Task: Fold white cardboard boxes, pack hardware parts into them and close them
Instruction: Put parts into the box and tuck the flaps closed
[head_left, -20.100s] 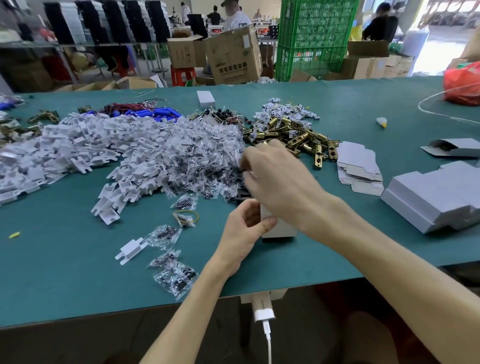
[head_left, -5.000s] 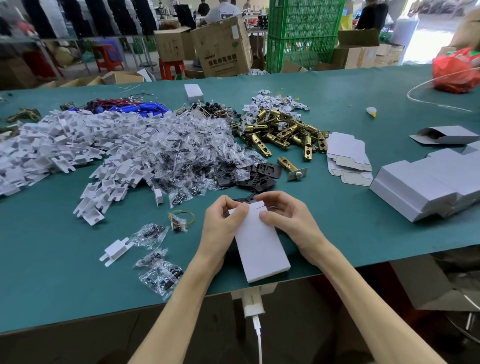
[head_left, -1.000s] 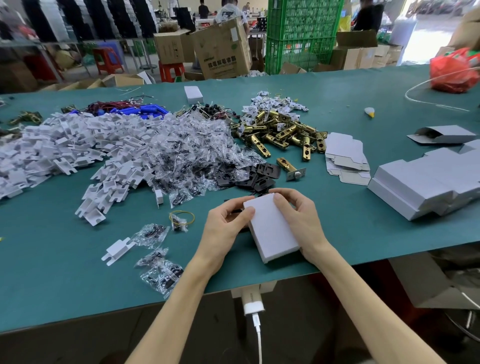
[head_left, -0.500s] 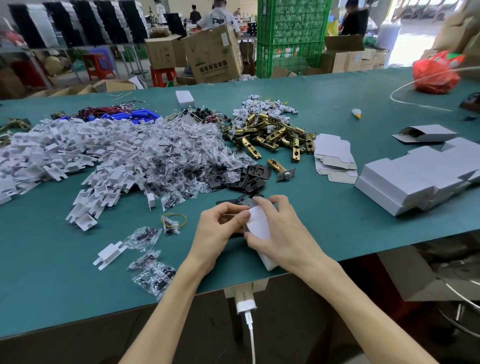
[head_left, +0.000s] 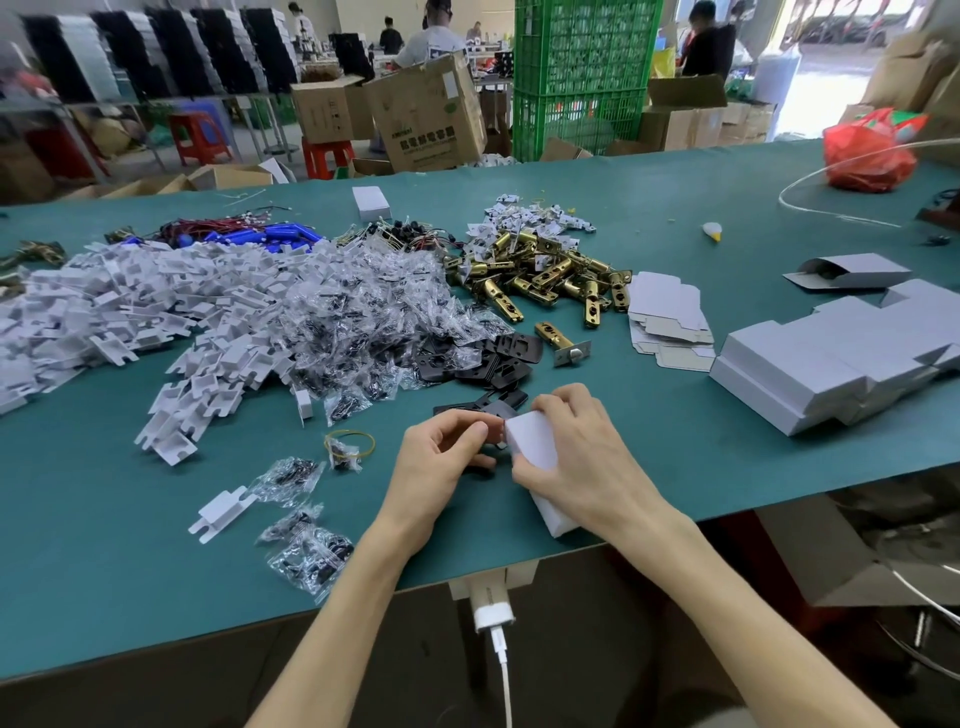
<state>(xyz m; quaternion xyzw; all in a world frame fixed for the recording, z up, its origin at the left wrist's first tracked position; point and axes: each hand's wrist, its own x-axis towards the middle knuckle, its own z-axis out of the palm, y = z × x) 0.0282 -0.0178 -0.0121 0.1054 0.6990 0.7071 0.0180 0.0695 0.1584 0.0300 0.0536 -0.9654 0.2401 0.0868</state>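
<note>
Our right hand (head_left: 576, 462) is wrapped over the white cardboard box (head_left: 532, 446), fingers curled across its top and thumb tucked along the near side: a firm grip. The box sits low in the centre of the frame, one end close to the table's front edge, the other pointing up toward the parts. Our left hand (head_left: 441, 457) is just beside it, fingers bent in, tips right at the box's upper end; whether they pinch a flap there, we can't tell. Dark plates show beneath that hand, and more black plates (head_left: 493, 358) lie just above. Up from those, a single brass latch bolt (head_left: 563, 343), then the heap of brass latch bolts (head_left: 545, 275). Left of centre, bagged screws (head_left: 353, 312) spill into white plastic pieces (head_left: 130, 312). On the right, flat box blanks (head_left: 670, 322) and a stack of white cardboard (head_left: 831, 364) rest on the green table (head_left: 104, 571).
</note>
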